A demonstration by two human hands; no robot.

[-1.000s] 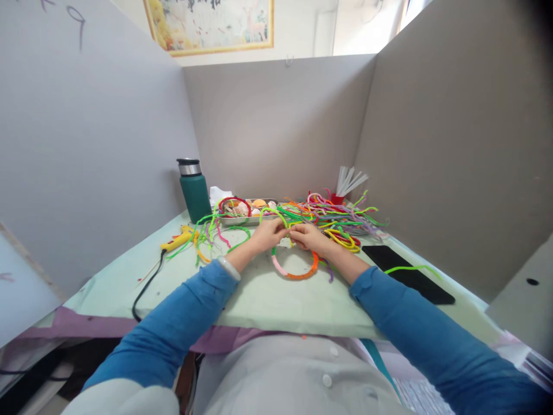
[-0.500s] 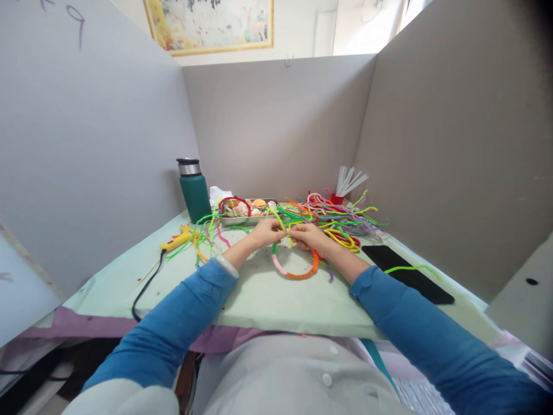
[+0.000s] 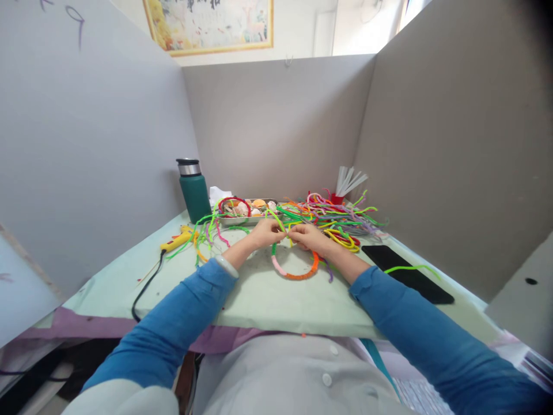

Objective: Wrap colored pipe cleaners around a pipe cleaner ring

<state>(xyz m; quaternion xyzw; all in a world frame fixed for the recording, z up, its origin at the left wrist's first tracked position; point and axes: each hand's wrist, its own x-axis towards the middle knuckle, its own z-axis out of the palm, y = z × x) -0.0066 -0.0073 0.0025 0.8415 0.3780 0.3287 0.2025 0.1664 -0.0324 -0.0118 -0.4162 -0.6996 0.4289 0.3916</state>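
Note:
A ring wrapped in green, pink and orange pipe cleaner (image 3: 301, 276) is held up over the table. My left hand (image 3: 265, 233) is closed in a pinch at its far side, on a lime-green pipe cleaner (image 3: 275, 217) that arcs up above the fingers. Opposite it, with fingertips almost touching, my right hand (image 3: 307, 236) is pinched on the ring's far right part. A short yellow piece shows between the hands. My fingers hide the exact spot where the strand meets the ring.
Behind lie a metal tray (image 3: 235, 221) of shells with a dark red ring, and a heap of pipe cleaners (image 3: 328, 210). Left are a green bottle (image 3: 194, 193) and a yellow glue gun (image 3: 177, 239) with its cord. A black phone-like slab (image 3: 406, 274) and glue sticks (image 3: 348, 181) are right.
Almost nothing differs. Both hands stay at the far side of the ring, with only a very slight shift of the fingers and strand.

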